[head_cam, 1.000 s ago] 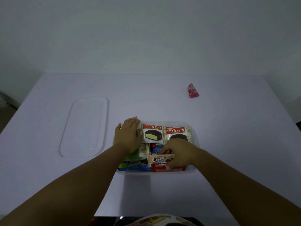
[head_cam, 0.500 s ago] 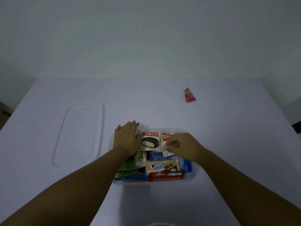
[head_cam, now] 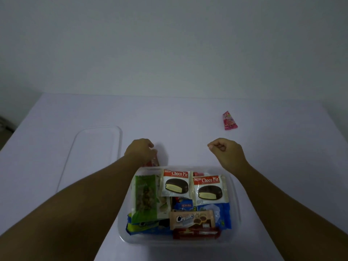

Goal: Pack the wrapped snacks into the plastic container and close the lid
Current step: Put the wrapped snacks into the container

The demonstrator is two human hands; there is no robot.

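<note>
The clear plastic container (head_cam: pixel 236 210) sits near the table's front edge, filled with several wrapped snacks: two Choco Pie packs (head_cam: pixel 176 183), a green pack (head_cam: pixel 146 196), a Cream-O pack (head_cam: pixel 191 219) and blue and red wrappers. My left hand (head_cam: pixel 140 150) is just beyond the container's far left corner, fingers curled around a small red wrapped snack (head_cam: pixel 153 162). My right hand (head_cam: pixel 225 150) hovers beyond the far right side, fisted, nothing in it. A pink triangular snack (head_cam: pixel 229 121) lies far right on the table.
The clear lid (head_cam: pixel 94 153) lies flat on the white table (head_cam: pixel 188 119) to the left of the container. A pale wall rises behind the table. The table's edges show at left and right.
Both hands have lifted out of the container and moved away past its far rim. The left hand now holds the small red snack. The camera has tilted up.
</note>
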